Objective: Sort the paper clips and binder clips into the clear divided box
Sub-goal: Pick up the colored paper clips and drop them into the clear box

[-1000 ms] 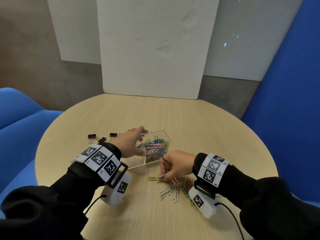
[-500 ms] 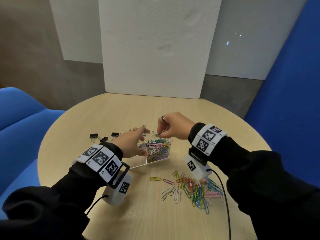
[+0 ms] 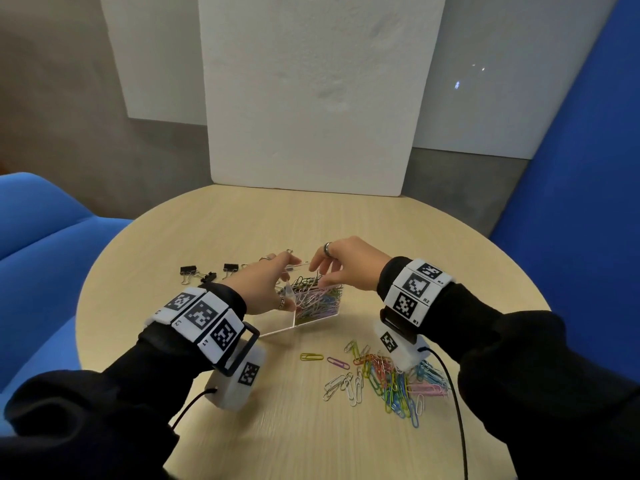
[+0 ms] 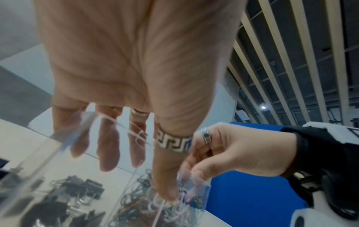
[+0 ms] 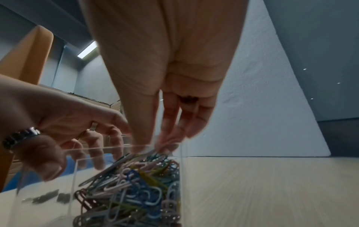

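The clear divided box [image 3: 313, 318] stands mid-table. Its right compartment is heaped with coloured paper clips [image 3: 317, 299] [image 5: 136, 181], and black binder clips [image 4: 68, 198] lie in the left one. My left hand [image 3: 266, 287] grips the box, thumb [image 4: 165, 176] inside among the paper clips and fingers behind the far wall. My right hand [image 3: 334, 268] hovers over the right compartment. Its thumb and fingertips [image 5: 165, 138] point down at the rim, slightly apart, with a blurred silver clip [image 5: 149, 152] just below them.
A loose pile of paper clips [image 3: 391, 375] lies on the table [image 3: 450, 244] near its front, under my right wrist. A few binder clips [image 3: 188, 271] sit left of the box. A white foam board [image 3: 311, 98] leans at the back, with a blue seat [image 3: 45, 230] at left.
My right hand lifted a pinch of clips off the table pile, carried them over the right compartment, and now has its fingers spread at the rim. My left hand stayed on the box.
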`<state>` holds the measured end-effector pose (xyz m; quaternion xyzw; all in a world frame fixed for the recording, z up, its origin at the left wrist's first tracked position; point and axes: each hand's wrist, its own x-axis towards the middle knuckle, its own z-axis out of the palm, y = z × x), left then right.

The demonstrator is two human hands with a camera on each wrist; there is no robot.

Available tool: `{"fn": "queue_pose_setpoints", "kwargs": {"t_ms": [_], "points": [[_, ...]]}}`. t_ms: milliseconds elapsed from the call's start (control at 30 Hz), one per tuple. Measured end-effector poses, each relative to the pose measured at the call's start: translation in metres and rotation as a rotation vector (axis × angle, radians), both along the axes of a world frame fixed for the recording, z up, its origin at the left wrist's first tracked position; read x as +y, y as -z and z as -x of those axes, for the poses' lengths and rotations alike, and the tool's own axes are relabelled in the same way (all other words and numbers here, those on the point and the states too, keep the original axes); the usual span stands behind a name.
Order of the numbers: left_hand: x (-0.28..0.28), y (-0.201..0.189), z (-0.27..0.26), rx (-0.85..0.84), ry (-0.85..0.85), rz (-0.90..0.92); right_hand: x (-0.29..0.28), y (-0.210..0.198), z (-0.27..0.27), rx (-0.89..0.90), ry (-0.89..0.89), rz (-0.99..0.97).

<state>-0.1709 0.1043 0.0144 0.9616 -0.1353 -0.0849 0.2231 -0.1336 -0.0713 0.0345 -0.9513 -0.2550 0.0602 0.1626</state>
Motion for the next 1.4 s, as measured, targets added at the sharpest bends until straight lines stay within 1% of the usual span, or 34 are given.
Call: {"fn": "queue_pose_setpoints", "kwargs": {"t_ms": [100,267,367,400,467,500,533,600,667,733,800,933,1000,1067,1200,1267,1333,1400], "points": [[0.000,0.000,0.000,-0.001,0.004,0.006,-0.003,0.001,0.000,0.001,0.015,0.053],[0.000,0.000,0.000,0.000,0.002,0.008,-0.005,-0.002,0.001,0.037,-0.012,0.026],[0.000,-0.001,0.000,0.002,0.000,0.007,-0.003,-0.001,0.002,-0.054,0.018,-0.030],[0.000,-0.001,0.000,0.004,0.000,0.007,-0.002,0.001,0.003,-0.096,0.026,0.005],[0.000,-0.001,0.001,0.006,0.002,0.009,0.000,0.007,0.004,-0.156,0.012,0.177],[0.000,-0.001,0.001,0.007,0.003,0.009,0.000,0.012,0.004,-0.165,0.000,0.251],[0.000,-0.001,0.001,0.006,0.004,0.008,0.000,0.016,0.005,-0.157,-0.006,0.279],[0.000,-0.001,0.001,0.003,0.004,0.008,0.000,0.018,0.005,-0.099,-0.007,0.225],[0.000,-0.001,0.001,0.006,0.003,0.012,-0.001,0.015,0.007,-0.032,0.009,0.089],[0.000,-0.001,0.001,0.009,-0.001,0.014,0.001,0.010,0.009,-0.039,0.001,-0.014],[-0.001,-0.002,0.001,0.008,0.004,0.008,0.003,0.010,0.010,-0.104,-0.029,0.010],[-0.001,-0.002,0.001,0.017,0.005,0.012,0.002,0.018,0.012,-0.221,-0.057,0.252],[0.000,-0.002,0.000,0.022,0.002,0.014,-0.002,0.018,0.012,-0.240,-0.058,0.294],[0.000,-0.002,0.000,0.024,-0.002,0.016,-0.005,0.015,0.013,-0.221,-0.046,0.261],[-0.001,-0.003,0.000,0.025,-0.001,0.010,-0.002,0.012,0.013,-0.135,-0.020,0.048],[-0.001,-0.003,0.000,0.022,0.001,0.005,0.000,0.011,0.015,-0.090,-0.037,0.045],[-0.001,-0.003,0.000,0.017,0.002,0.001,-0.001,0.011,0.016,-0.056,-0.043,0.092],[-0.001,-0.002,-0.001,0.018,-0.001,0.003,-0.001,0.012,0.015,-0.058,-0.039,0.087]]}}
